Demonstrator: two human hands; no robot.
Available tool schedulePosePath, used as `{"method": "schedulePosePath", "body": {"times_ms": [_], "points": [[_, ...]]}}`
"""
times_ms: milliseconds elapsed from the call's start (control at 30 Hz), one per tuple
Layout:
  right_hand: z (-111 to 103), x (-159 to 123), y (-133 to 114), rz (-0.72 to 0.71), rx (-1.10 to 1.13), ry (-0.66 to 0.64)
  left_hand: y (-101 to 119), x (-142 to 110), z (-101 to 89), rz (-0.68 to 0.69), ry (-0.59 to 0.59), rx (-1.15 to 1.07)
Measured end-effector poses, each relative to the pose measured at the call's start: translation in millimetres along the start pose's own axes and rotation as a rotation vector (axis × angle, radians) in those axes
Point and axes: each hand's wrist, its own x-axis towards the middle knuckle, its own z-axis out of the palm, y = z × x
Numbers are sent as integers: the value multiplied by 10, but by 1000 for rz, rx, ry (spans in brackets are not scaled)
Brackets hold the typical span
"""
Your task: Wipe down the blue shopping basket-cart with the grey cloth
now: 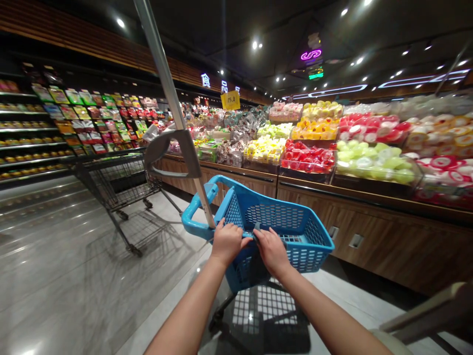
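Observation:
Both my hands grip the near rim of a blue plastic shopping basket riding on a small trolley. My left hand is closed over the rim's left part, and my right hand is closed over it beside the left. A grey metal pole with a curved handle rises from the basket's left side. The basket looks empty inside.
A long wooden display counter with bins of wrapped sweets in red, green and yellow runs along the right. A dark metal shopping cart stands ahead left. Shelves of packets line the far left wall. The floor is glossy grey tile.

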Motion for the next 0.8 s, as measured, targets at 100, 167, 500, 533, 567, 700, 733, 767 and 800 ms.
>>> {"method": "schedulePosePath", "body": {"times_ms": [100,167,500,533,567,700,733,767,800], "points": [[-52,-73,125,-41,-2,-25,-17,-18,-12,15,-1,-8],[-102,-139,212,-54,-15,-43,-28,-29,-25,17,-5,-12],[-515,-674,949,-52,-132,-118,-32,-33,-70,21,-26,-10],[-557,-733,1040,-49,-141,-124,-34,-34,-70,24,-26,-9],[-598,-793,1134,-43,-151,-124,-36,-34,-70,26,-25,-7],[-740,-1031,1491,7,-161,-116,-38,-36,-83,31,-27,-3],[-768,-1081,1562,21,-160,-114,-37,-35,-86,30,-30,-4],[-789,-1122,1618,35,-156,-113,-36,-33,-87,26,-33,-6],[-804,-1153,1658,47,-151,-111,-35,-30,-86,21,-37,-6]]}}
